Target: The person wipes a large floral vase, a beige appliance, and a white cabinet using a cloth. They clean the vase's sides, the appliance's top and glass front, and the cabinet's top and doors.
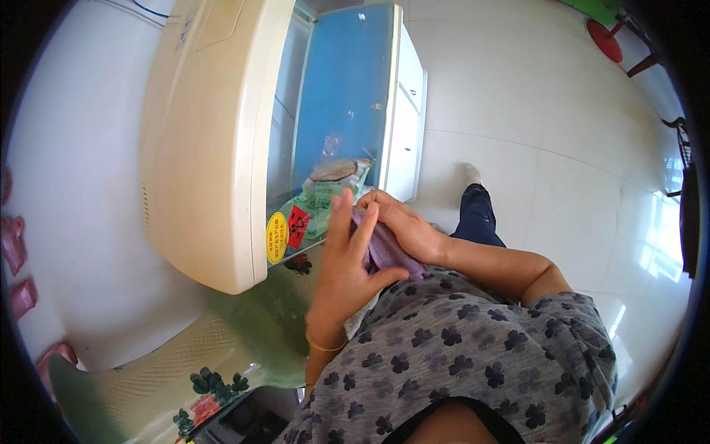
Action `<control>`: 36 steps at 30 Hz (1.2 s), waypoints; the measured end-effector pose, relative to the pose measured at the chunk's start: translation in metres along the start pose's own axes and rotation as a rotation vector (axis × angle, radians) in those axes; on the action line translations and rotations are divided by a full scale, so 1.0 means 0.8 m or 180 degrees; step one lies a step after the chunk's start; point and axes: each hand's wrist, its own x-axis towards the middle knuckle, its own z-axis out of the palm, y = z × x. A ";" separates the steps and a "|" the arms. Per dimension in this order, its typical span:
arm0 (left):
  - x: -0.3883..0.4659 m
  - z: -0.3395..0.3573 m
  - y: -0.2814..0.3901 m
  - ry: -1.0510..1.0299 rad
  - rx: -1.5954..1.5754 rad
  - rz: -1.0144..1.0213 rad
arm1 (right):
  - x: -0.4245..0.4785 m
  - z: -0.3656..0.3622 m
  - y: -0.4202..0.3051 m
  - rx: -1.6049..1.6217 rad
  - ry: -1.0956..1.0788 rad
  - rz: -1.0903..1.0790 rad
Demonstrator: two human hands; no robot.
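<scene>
My right hand [407, 227] is closed on a purple cloth [388, 250] in front of my waist. My left hand [338, 266], with a thin yellow bangle at the wrist, has its fingers spread at the left side of the cloth. I cannot tell whether it touches the cloth, and it hides part of it. Just beyond both hands stands a glass case [344, 83] with a blue panel. A green and clear plastic bag [327, 194] shows at its near end. A yellow oval sticker [277, 237] and a red paper square [298, 226] with writing are beside it.
A large beige plastic housing [205, 144] runs along the case's left side. White drawers [407, 122] stand on its right. A glossy flower-patterned cover [166, 361] lies at lower left. Pale floor tiles [532, 100] extend right, with a red stool [604, 41] far off.
</scene>
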 end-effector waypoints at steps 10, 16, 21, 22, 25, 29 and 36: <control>-0.053 0.044 -0.046 0.1294 -0.0951 -0.1002 | 0.117 -0.053 -0.018 -0.2994 0.1542 -0.1322; -0.056 0.060 -0.064 0.0922 -0.2715 -0.1800 | 0.144 -0.057 -0.016 -0.3860 0.1277 -0.2068; -0.046 0.068 -0.071 0.0906 -0.3083 -0.2258 | 0.125 -0.060 0.013 -0.4366 0.1227 -0.2948; -0.043 0.069 -0.073 0.0954 -0.3231 -0.2426 | 0.120 -0.056 0.017 -0.4409 0.1172 -0.3028; -0.031 0.069 -0.086 0.1181 -0.3168 -0.2592 | 0.117 -0.056 0.022 -0.4436 0.1303 -0.3062; -0.024 0.067 -0.109 0.1317 -0.3810 -0.2398 | 0.118 -0.058 0.028 -0.4390 0.1276 -0.3060; -0.015 0.070 -0.100 0.1600 -0.3530 -0.2388 | 0.113 -0.054 0.024 -0.4283 0.1227 -0.3164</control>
